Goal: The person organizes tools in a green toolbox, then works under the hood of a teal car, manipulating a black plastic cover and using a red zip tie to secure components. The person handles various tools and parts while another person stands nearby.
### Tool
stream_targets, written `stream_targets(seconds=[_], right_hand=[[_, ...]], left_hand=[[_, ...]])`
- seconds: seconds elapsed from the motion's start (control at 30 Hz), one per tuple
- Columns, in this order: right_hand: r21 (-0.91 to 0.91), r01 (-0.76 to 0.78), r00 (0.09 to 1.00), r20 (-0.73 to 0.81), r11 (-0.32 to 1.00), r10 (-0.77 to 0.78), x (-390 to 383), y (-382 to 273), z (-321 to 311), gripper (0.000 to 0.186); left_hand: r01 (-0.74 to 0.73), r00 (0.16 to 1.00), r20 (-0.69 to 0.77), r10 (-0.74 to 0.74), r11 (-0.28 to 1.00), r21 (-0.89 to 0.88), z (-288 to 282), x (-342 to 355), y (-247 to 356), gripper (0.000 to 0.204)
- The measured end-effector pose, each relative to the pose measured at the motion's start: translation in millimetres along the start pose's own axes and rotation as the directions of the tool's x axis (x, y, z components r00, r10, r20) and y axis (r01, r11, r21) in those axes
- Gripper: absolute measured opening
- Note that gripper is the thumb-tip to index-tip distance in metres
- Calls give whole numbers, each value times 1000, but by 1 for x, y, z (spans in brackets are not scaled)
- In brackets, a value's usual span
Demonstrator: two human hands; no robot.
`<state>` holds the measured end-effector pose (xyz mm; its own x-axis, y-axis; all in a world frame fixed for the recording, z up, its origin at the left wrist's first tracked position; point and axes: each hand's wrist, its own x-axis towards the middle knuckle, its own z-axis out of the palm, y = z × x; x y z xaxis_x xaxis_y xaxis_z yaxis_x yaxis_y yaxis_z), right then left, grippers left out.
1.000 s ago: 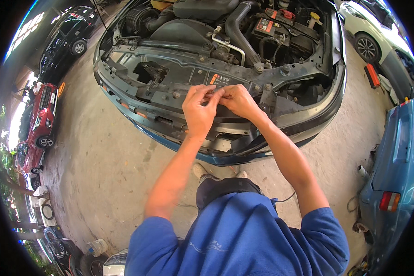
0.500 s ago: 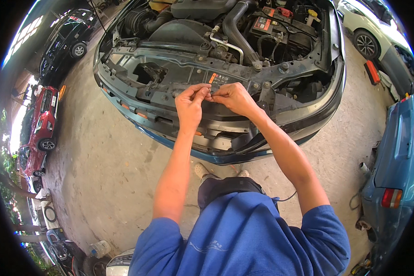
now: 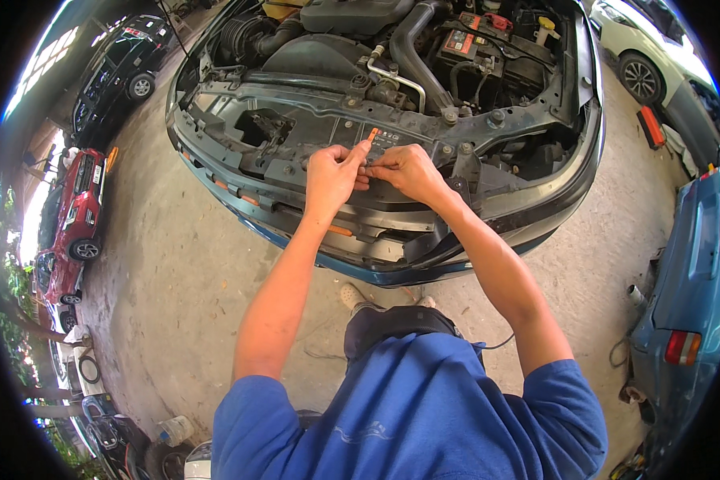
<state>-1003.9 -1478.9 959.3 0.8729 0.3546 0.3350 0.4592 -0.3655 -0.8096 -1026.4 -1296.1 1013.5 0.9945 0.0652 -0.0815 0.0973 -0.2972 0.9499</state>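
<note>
Over the front panel of a car with its engine bay exposed, my two hands meet fingertip to fingertip. My left hand is closed, thumb and fingers pinched together, the back of the hand turned partly to the left. Close against it, my right hand pinches with thumb and forefinger. Something tiny and dark shows between the fingertips, too small and too covered to name. Just beyond the hands lies an orange-and-white label on the black panel. Below them runs the car's bumper area.
A black battery with an orange label sits at the bay's far right, near a thick dark hose. To the left stand a red car and a black vehicle. At right are a white car and a blue body part.
My left hand has rolled and its forearm has swung outward to the left, with the fingers shifting at the pinch. The right hand stays almost where it was.
</note>
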Motion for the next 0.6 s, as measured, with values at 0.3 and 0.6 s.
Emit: stream_targets(seconds=[0.3, 0.6], right_hand=[[-8, -17, 1000, 24, 1000, 17, -1, 0, 0, 19], [-46, 201, 978, 67, 979, -198, -1, 8, 0, 21]], left_hand=[[-260, 957, 94, 275, 667, 698, 3, -2, 27, 25], [-970, 74, 807, 586, -146, 194, -36, 35, 22, 27]])
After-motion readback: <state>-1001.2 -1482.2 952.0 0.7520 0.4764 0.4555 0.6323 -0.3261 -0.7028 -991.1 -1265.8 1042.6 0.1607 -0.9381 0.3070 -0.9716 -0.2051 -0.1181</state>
